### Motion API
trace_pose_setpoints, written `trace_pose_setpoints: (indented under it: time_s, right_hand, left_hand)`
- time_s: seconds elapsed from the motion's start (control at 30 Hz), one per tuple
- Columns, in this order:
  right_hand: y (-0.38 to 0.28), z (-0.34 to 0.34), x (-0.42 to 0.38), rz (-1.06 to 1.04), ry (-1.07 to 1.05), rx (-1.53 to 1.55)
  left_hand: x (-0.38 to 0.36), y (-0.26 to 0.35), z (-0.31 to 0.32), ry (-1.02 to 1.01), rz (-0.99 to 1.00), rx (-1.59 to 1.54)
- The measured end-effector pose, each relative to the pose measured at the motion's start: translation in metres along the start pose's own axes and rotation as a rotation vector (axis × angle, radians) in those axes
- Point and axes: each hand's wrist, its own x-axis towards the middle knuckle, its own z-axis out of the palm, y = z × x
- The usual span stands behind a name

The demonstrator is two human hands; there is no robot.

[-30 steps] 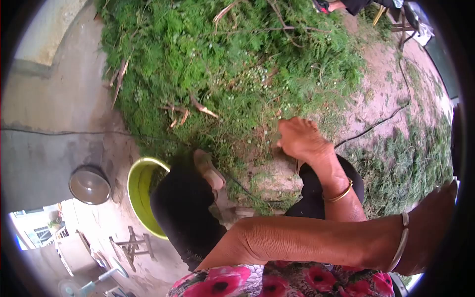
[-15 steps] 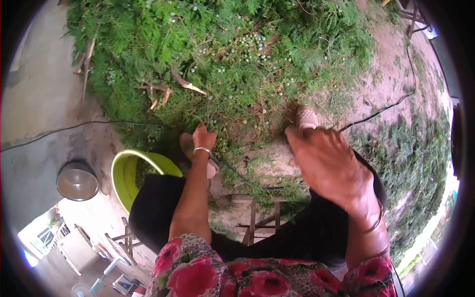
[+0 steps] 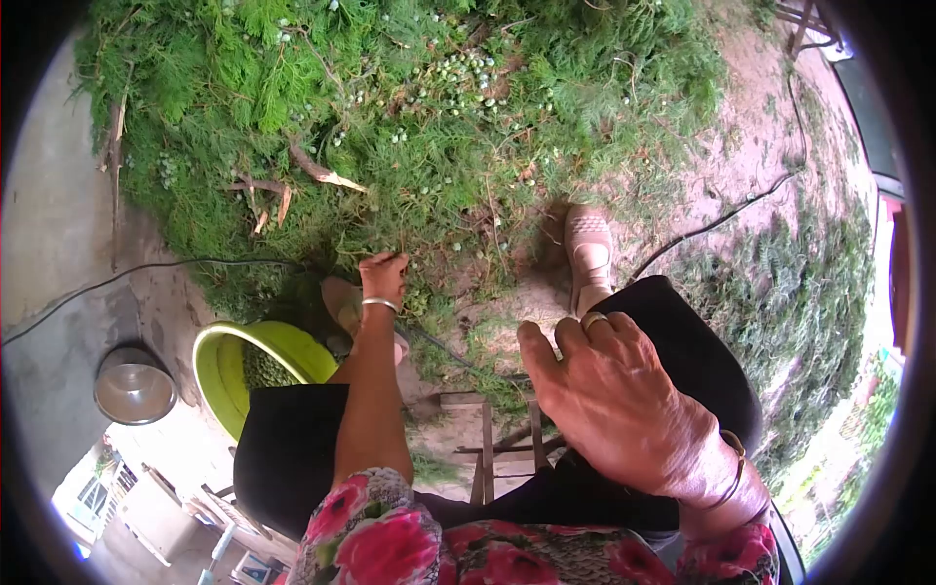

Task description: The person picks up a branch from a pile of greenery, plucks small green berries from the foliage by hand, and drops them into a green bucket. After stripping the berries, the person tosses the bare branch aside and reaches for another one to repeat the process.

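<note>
My left hand (image 3: 384, 279), with a silver bangle at its wrist, reaches down to the near edge of a heap of green conifer branches (image 3: 409, 166). Its fingers are curled together, and whatever they hold is hidden among the greenery. Raised over my lap, closer to the camera, is my right hand (image 3: 614, 400), wearing a ring and a thin bracelet. Those fingers curl downward and are closed; their tips and anything in them are out of sight. Small pale green cones (image 3: 468, 78) are scattered through the foliage.
A yellow-green bucket (image 3: 216, 331) by my left knee holds small greenish pieces. Beyond it stands a metal bowl (image 3: 135, 390). A black cable (image 3: 717, 224) crosses the ground. Broken branch pieces (image 3: 322, 171) lie on the heap, and more cut greenery (image 3: 799, 292) covers the right side.
My right hand has moved down and toward my body, away from the shoe. My left hand stays low by the branches, its fingers more curled. The view has shifted slightly.
</note>
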Motion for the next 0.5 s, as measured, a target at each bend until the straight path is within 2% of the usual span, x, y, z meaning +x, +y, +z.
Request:
trace_pose_setpoints:
  time_s: [0.07, 0.17, 0.23, 0.3, 0.37, 0.4, 0.43, 0.5]
  right_hand:
    - [0.001, 0.001, -0.002, 0.000, 0.018, -0.016]
    - [0.007, -0.002, -0.001, -0.007, 0.106, 0.044]
    - [0.009, -0.007, 0.004, 0.084, 0.252, 0.154]
    - [0.009, -0.011, 0.011, 0.128, 0.296, 0.236]
    - [0.011, -0.009, 0.024, 0.198, 0.547, 0.518]
    - [0.010, -0.018, 0.025, 0.295, 0.513, 0.693]
    - [0.012, -0.023, 0.028, 0.287, 0.547, 0.684]
    - [0.019, -0.022, 0.039, 0.297, 0.749, 0.954]
  left_hand:
    - [-0.020, 0.003, 0.011, -0.082, 0.094, -0.296]
    - [-0.061, 0.030, 0.028, -0.161, 0.217, -0.358]
    - [-0.093, 0.057, 0.037, -0.202, 0.289, -0.358]
    - [-0.131, 0.090, 0.044, -0.315, 0.353, -0.433]
    - [-0.168, 0.118, 0.046, -0.416, 0.387, -0.497]
    - [-0.187, 0.128, 0.048, -0.468, 0.401, -0.523]
    - [-0.206, 0.137, 0.050, -0.521, 0.413, -0.546]
    - [-0.241, 0.147, 0.051, -0.588, 0.400, -0.523]
